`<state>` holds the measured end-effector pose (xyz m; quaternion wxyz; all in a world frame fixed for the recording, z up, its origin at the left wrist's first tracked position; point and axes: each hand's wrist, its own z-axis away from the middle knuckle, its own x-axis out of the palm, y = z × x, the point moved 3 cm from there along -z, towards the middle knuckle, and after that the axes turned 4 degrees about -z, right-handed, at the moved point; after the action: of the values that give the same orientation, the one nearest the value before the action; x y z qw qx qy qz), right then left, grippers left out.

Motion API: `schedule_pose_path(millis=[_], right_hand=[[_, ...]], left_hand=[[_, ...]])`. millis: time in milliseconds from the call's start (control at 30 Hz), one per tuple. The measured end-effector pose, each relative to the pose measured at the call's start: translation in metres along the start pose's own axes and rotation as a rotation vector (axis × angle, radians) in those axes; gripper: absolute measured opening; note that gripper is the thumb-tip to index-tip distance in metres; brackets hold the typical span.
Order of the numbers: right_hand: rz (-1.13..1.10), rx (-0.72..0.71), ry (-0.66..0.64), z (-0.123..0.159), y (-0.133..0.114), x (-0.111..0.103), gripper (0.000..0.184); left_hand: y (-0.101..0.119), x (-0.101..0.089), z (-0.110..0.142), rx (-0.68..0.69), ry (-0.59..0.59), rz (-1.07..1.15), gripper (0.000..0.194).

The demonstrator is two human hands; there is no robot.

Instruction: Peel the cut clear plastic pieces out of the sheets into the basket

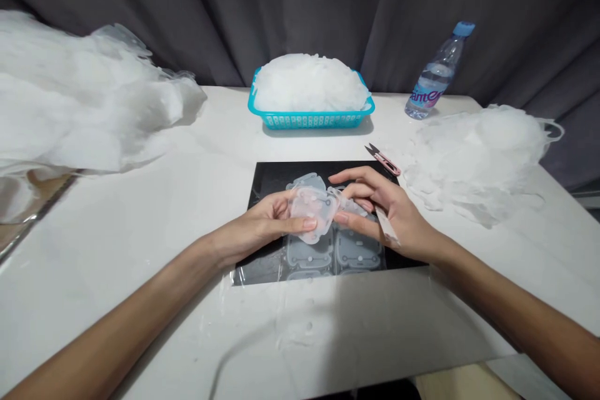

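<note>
My left hand is closed on a thin translucent plastic piece, rounded with small holes, the thumb pressed on its face. Another such piece seems to show just behind it. My right hand is at its right edge, fingers curled around crumpled clear film scrap. A whitish strip lies against the right palm. Beneath both hands is a black mat. On the mat lies a clear sheet with several outlined shapes like the held piece.
A blue basket heaped with white translucent pieces stands at the back. Pink-handled thread snips lie beyond the mat. A water bottle and a film scrap pile are on the right. A large white film heap covers the left.
</note>
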<state>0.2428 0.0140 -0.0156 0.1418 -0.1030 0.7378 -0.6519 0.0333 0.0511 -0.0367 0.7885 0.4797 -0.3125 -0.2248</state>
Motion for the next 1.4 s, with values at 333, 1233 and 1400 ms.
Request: schedule_pose_path(millis=[333, 1233, 1400], right_hand=[[0.041, -0.123, 0.149, 0.01, 0.0, 0.013, 0.039], [0.204, -0.191, 0.16, 0.013, 0.0, 0.009, 0.043], [0.195, -0.204, 0.137, 0.011, -0.001, 0.007, 0.047]], left_hand=[[0.0, 0.0, -0.006, -0.018, -0.072, 0.058, 0.032], [-0.01, 0.013, -0.003, 0.129, 0.151, 0.087, 0.035], [-0.009, 0.017, 0.0, 0.144, 0.164, 0.079, 0.03]])
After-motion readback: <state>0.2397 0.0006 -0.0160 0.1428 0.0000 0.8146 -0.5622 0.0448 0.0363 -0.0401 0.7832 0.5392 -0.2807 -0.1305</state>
